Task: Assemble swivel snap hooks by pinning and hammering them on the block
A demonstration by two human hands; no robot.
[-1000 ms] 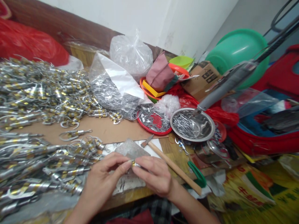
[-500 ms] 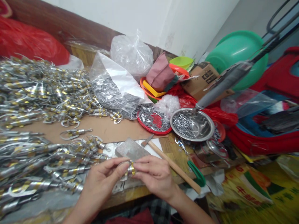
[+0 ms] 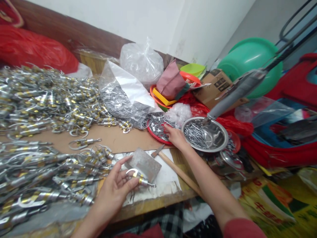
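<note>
Between the thumb and fingers of my left hand is a small metal hook fitting, with a curved silver hook, a gold-coloured band and a ring-tipped end pointing right. Beneath it lies a grey metal block on white paper. My right hand reaches into a red plate of small flat metal pieces, its index finger stretched out and apart from the others; whether it touches a piece is too small to tell. Beside the block rests a hammer with a wooden handle.
A large heap of similar hook fittings covers the left, with more in front. Right of the plate stands a steel bowl of metal pins, under a grey lever handle. Behind are a plastic bag of metal parts and a green basin.
My right hand has let go of the hook fitting and moved forward to the red plate. My left hand keeps the fitting, now turned so its hook and ring end show.
</note>
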